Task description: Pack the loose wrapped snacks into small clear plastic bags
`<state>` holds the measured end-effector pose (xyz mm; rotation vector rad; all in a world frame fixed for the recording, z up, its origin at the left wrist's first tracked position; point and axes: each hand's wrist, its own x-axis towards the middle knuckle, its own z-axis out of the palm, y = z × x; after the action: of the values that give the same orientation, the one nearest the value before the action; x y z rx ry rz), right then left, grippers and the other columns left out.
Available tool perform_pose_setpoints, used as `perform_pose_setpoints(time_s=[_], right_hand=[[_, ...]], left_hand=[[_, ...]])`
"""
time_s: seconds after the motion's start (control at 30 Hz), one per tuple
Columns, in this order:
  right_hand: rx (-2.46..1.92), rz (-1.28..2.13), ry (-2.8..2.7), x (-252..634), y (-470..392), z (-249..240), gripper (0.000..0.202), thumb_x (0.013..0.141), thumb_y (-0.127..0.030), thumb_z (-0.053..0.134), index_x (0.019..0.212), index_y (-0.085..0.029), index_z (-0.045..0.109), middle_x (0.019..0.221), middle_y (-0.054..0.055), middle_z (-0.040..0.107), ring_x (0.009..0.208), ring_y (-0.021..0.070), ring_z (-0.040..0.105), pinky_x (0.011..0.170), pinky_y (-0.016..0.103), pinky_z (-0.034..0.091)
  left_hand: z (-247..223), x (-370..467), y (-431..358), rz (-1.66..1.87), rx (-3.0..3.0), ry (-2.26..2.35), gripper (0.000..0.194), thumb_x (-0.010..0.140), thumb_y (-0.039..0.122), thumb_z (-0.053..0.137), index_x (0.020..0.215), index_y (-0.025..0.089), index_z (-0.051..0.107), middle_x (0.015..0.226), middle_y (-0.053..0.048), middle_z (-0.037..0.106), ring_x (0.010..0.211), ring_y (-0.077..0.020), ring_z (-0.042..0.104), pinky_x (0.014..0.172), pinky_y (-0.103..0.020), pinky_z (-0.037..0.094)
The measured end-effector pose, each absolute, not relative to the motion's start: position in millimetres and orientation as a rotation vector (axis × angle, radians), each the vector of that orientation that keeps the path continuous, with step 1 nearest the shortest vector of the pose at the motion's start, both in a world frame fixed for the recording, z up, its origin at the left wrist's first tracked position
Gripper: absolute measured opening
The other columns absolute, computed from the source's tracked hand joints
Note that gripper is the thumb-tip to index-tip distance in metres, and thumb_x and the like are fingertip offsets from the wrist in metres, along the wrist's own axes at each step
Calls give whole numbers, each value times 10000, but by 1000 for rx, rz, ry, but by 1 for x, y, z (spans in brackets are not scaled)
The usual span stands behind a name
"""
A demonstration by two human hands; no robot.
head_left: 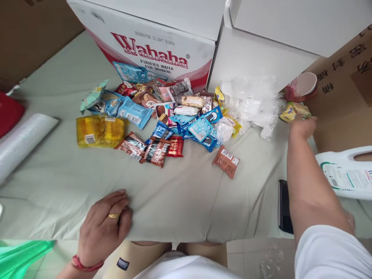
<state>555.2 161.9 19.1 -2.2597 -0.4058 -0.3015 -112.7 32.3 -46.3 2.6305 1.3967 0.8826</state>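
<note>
My left hand [104, 219] rests at the near edge of the cloth-covered surface, its fingers curled together, with nothing visible in them. A gold ring and a red wristband are on it. My right hand [302, 126] reaches to the far right, up against a yellow snack packet [293, 111]; its fingers are mostly hidden, so the grip does not show. Between the hands spreads a pile of wrapped snacks, including blue packets [135, 111], a yellow pack [100, 131], and brown packets [157, 151]. One brown packet [226, 161] lies apart, right of the pile.
A Wahaba-style white carton printed "Wahaha" [162, 46] stands behind the pile. Clear plastic packaging [251, 102] lies before another white box. On the right are a red round tub [302, 85], a cardboard box [343, 100], a white bottle [348, 174] and a black object [285, 207]. A plastic roll [26, 147] lies left.
</note>
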Motion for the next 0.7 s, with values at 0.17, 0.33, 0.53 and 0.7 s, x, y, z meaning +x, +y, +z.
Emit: perform_pose_setpoints(time_s=[0.17, 0.33, 0.53, 0.7], right_hand=[[-1968, -112, -1188, 468, 135, 35, 168, 958, -179, 545, 901, -131, 695, 874, 89, 704, 795, 129, 605, 809, 291, 426], [-1892, 246, -1632, 347, 132, 20, 220, 878, -387, 715, 1002, -205, 723, 833, 26, 676, 752, 171, 585, 768, 290, 455], [-1985, 159, -1419, 301, 117, 17, 111, 878, -278, 605, 857, -204, 685, 885, 65, 668, 854, 216, 599, 836, 342, 489], [-1585, 394, -1000, 249, 33, 33, 231, 899, -451, 652, 980, -237, 686, 852, 4, 653, 695, 158, 572, 693, 292, 499]], left_hand=[[-45, -113, 32, 888, 2696, 1340, 199, 825, 108, 615, 991, 212, 648, 997, -96, 727, 1052, -296, 716, 913, -429, 570], [-47, -111, 31, 899, 2624, 1366, 170, 834, 124, 599, 965, 206, 671, 999, -95, 733, 1080, -281, 706, 952, -413, 564], [-32, -110, 18, 1075, 2126, 1374, 162, 906, 183, 542, 930, 198, 702, 994, -84, 714, 987, -221, 701, 855, -348, 575], [-7, -75, 2, 893, 1394, 1288, 299, 972, 420, 530, 1060, 177, 681, 711, 4, 621, 601, -122, 583, 556, -241, 460]])
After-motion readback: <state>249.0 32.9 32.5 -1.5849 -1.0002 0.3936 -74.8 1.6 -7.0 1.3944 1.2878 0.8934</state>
